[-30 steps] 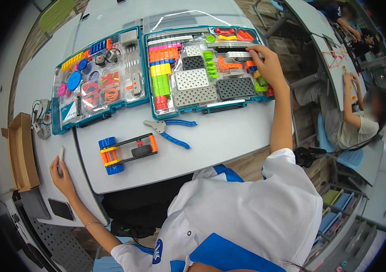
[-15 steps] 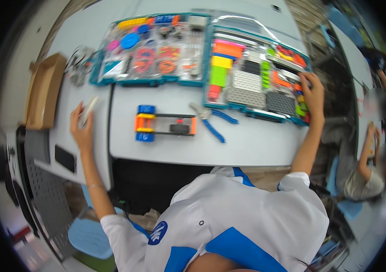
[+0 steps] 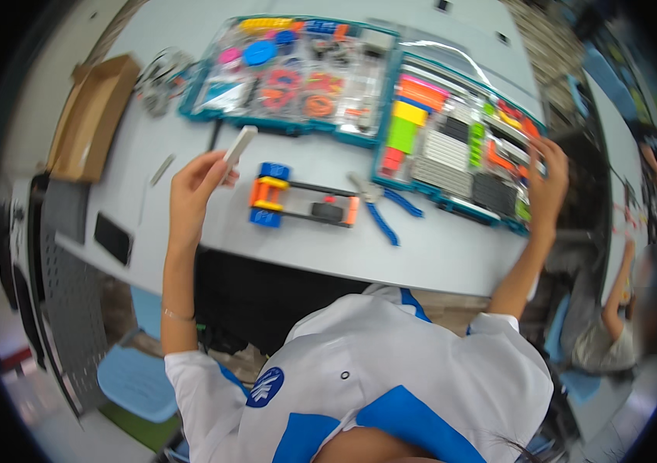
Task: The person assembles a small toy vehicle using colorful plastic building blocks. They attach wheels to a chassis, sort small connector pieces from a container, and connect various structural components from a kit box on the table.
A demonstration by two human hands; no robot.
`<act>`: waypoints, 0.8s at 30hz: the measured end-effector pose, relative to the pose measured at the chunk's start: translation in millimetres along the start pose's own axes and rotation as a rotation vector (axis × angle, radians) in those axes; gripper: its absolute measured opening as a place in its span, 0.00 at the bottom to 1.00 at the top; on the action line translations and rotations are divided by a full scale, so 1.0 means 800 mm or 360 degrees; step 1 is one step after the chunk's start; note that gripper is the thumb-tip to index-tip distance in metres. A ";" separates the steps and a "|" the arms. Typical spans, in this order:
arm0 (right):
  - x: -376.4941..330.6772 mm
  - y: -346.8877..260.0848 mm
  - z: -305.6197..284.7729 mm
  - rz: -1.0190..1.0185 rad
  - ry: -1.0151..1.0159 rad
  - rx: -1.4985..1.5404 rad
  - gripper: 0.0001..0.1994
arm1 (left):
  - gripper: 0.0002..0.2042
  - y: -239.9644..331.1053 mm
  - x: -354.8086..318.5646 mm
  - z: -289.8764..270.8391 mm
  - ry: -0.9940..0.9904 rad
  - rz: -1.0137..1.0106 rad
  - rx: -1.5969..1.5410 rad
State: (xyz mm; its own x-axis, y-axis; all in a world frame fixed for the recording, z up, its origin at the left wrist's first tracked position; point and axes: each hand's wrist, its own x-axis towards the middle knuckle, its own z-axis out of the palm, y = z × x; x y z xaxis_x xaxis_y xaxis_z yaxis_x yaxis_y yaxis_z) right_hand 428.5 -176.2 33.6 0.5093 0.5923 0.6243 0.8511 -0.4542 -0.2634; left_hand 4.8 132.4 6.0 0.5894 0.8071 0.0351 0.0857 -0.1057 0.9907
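The left hand [image 3: 193,189] is raised over the bench's [image 3: 452,251] left part, fingers closed round the lower end of one pale flat strip [image 3: 239,145], which juts up and to the right from the fingertips, just short of the near edge of the left tray. The right hand [image 3: 548,185] rests at the near right corner of the right parts tray [image 3: 460,150], fingers curled loosely over its rim; whether it grips a piece there cannot be told. Two teal-rimmed trays lie side by side toward the bench's far edge, the left one [image 3: 298,73] under a clear cover. Between the hands, near the front edge, sits one small orange-and-blue wheeled model [image 3: 301,204], with one pair of blue-handled pliers [image 3: 379,208] just beside its right end. One open cardboard box [image 3: 93,116] stands at the left edge.
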 end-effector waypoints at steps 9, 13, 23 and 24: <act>-0.052 -0.193 0.044 -0.0174 -0.1034 0.1632 0.16 | 0.07 0.056 -0.018 0.128 -0.0678 -0.0073 0.0035; -0.056 -0.188 0.045 0.0068 -0.1065 0.1878 0.11 | 0.05 0.049 -0.018 0.139 -0.0721 -0.0118 0.0011; -0.052 -0.170 0.046 0.0702 -0.1043 0.2197 0.10 | 0.08 0.045 -0.008 0.131 -0.0711 -0.0264 -0.0049; -0.051 -0.169 0.047 0.0834 -0.1100 0.2281 0.11 | 0.08 0.046 -0.007 0.130 -0.0706 -0.0292 -0.0067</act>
State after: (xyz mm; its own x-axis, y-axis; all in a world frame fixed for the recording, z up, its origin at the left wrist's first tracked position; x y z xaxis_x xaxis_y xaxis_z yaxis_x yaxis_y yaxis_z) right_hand 297.3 -114.0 16.4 0.3819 0.9223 -0.0590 -0.1953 0.0181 -0.9806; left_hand 88.0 63.5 28.6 0.8542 0.4835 -0.1912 0.1933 0.0461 0.9801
